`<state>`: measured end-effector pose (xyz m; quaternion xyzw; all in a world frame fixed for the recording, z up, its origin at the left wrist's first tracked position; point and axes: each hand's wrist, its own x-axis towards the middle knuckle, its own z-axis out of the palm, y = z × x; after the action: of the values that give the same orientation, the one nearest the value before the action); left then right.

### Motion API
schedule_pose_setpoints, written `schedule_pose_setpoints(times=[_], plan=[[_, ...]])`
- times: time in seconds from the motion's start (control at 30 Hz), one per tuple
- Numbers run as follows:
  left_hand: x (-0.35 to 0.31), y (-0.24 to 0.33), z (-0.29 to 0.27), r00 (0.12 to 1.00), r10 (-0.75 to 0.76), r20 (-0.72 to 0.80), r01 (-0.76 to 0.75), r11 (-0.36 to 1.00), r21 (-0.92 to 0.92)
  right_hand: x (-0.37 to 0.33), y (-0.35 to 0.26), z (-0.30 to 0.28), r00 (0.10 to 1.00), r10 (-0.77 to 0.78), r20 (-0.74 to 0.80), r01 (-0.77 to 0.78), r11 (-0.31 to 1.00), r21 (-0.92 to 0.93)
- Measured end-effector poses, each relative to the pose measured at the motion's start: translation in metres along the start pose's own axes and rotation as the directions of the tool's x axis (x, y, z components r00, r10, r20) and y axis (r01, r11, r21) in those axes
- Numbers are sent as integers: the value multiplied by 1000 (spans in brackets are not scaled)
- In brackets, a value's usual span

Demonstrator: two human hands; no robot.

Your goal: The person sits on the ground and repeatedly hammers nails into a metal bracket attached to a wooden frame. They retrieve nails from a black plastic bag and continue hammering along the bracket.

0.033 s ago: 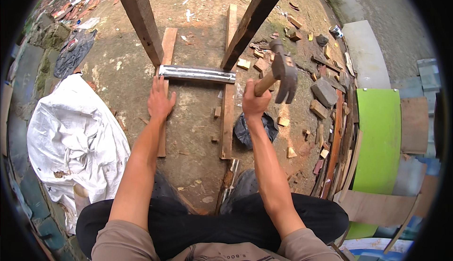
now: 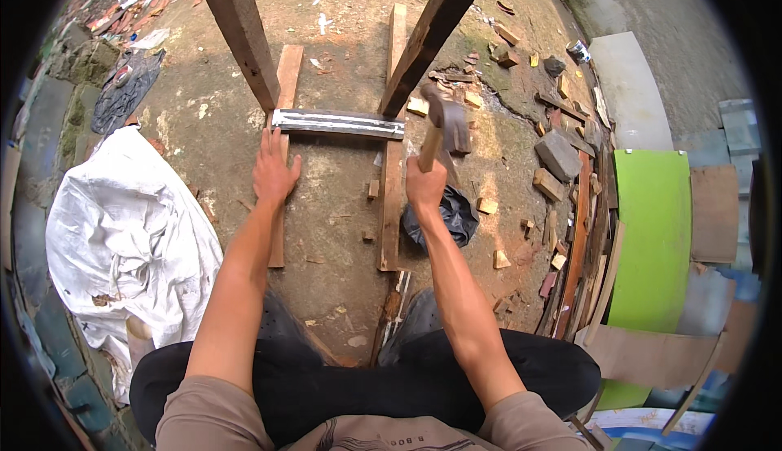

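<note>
My right hand is wrapped round the wooden handle of a claw hammer. The hammer's metal head is up beyond the fist, just right of the crosspiece's end and apart from it. My left hand lies flat with its fingers stretched out on the left wooden board, fingertips close to the left end of the dark crosspiece with white stripes. That crosspiece spans from the left board to the right wooden board. Two wooden posts, the left one and the right one, rise behind it.
A white sack lies at my left. Beside the right board is a black plastic bag. Wood offcuts and a grey block litter the ground to the right, near a stack of boards and a green panel.
My right hand and the hammer have swung left, bringing the head closer to the crosspiece's right end. My left hand keeps its place on the board.
</note>
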<state>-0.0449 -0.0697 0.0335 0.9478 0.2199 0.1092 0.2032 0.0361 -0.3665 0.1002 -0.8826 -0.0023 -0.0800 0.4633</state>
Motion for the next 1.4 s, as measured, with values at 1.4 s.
schedule_pose_setpoints(times=[1.4], plan=[[9,-7,-5,1000,-24,-14,24,999,48,-16,-24,-3,917,322,236,-261,931,-255]])
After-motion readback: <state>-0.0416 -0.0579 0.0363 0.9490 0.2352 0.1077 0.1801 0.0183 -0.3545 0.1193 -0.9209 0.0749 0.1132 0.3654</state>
